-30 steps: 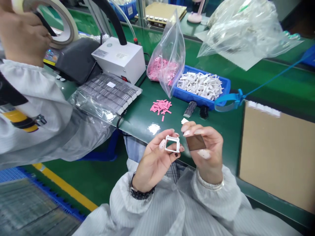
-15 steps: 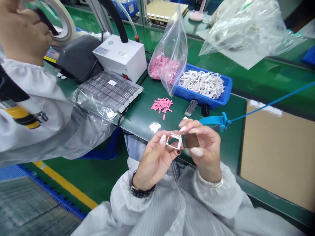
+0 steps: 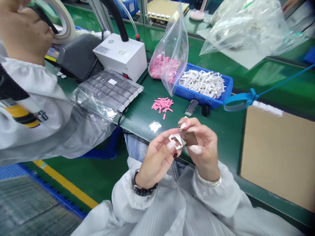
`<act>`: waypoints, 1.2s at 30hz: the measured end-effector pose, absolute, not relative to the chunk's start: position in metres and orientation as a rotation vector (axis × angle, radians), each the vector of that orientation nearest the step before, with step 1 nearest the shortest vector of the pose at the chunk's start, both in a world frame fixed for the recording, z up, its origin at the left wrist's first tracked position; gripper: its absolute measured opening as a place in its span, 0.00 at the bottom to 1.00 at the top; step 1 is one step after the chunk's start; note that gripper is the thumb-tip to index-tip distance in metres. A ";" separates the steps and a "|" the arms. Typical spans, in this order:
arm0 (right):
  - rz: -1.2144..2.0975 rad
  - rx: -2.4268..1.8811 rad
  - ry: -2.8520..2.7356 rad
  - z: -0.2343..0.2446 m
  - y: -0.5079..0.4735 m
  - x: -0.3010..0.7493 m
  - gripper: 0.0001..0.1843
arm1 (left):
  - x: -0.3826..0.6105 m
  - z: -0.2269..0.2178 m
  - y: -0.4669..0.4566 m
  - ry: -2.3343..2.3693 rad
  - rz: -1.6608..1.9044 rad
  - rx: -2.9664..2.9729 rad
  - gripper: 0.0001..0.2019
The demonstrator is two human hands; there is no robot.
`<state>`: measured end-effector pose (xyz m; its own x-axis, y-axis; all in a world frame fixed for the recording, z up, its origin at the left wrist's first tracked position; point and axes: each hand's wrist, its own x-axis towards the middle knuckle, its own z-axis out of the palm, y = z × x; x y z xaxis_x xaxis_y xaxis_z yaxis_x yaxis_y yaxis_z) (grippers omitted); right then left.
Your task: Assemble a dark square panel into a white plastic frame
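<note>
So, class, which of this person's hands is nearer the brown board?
Right: the right hand is left of the brown board; the left hand is farther left.

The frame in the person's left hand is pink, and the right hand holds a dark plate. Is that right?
Not quite: the frame in the left hand is white, not pink, as the head view shows. The right hand does hold a dark plate.

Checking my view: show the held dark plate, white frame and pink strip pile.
Dark plate (image 3: 191,139), head view: middle of its face.
White frame (image 3: 179,140), head view: side toward the plate.
Pink strip pile (image 3: 162,105), head view: its middle.
</note>
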<state>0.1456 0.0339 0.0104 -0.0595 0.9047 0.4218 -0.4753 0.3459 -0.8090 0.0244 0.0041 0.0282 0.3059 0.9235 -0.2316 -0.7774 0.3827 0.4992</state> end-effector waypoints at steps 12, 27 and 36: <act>1.179 -0.481 -1.178 0.007 0.036 0.147 0.14 | 0.020 0.023 0.005 0.426 1.115 0.241 0.06; 1.209 -0.392 -1.223 0.006 0.036 0.147 0.15 | 0.019 0.026 0.001 0.492 1.127 0.343 0.15; 1.216 -0.493 -1.277 0.008 0.032 0.146 0.16 | 0.021 0.025 0.000 0.541 1.095 0.402 0.15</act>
